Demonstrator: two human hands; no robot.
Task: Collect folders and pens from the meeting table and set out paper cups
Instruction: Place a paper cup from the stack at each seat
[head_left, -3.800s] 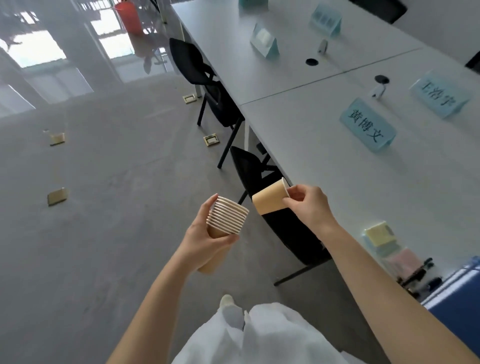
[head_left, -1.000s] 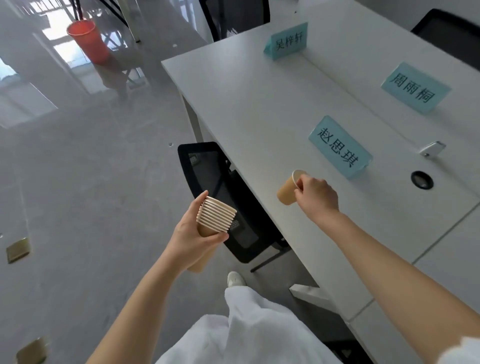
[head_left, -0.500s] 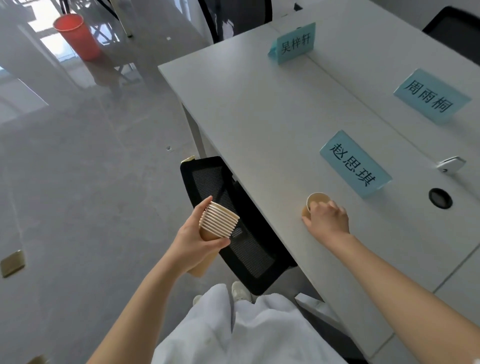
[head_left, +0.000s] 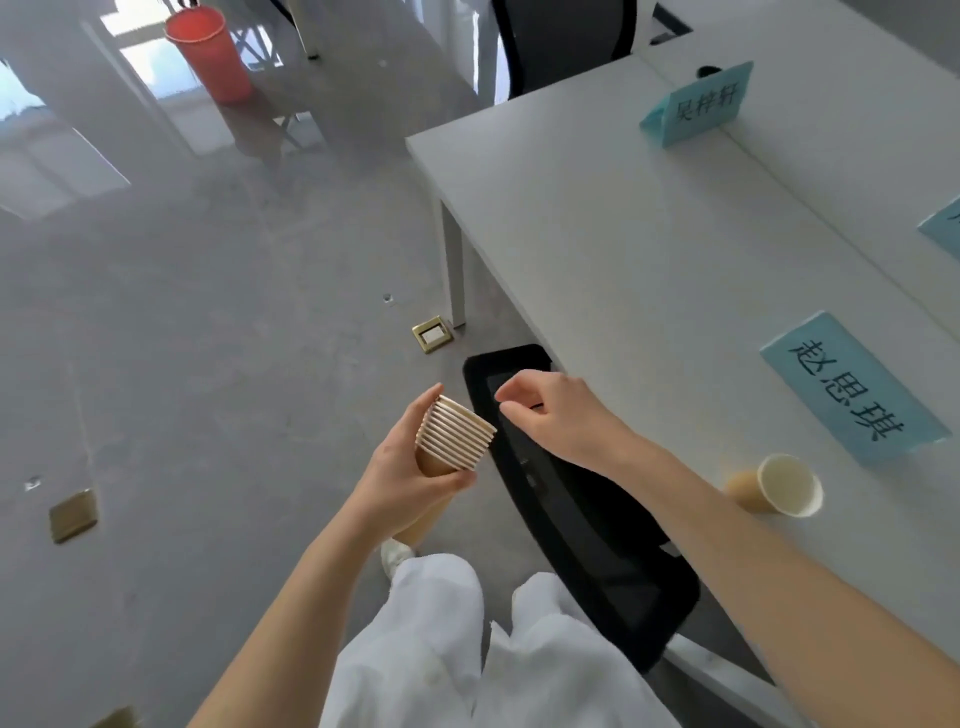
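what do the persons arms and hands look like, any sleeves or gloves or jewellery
Both arms are bare along all that shows: no sleeve reaches the forearms or wrists. The left hand and right hand wear no gloves, and no ring, watch or bracelet shows on either. Nails look short and unpainted. Below the arms, the person wears loose white trousers.

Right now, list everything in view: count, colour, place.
Stack of paper cups: one stack, tan, held above the floor.
Single paper cup: one, tan, upright on the table before the nearest name card.
Name cards: three, light blue, on the table, one cut off at the right edge.
Table: one, white, right.
Chairs: two, black, at the table.
Bucket: one, red, far left on the floor.
Floor boxes: several, brass.
Left hand: grips the stack.
Right hand: loosely curled, holding nothing, beside the stack.
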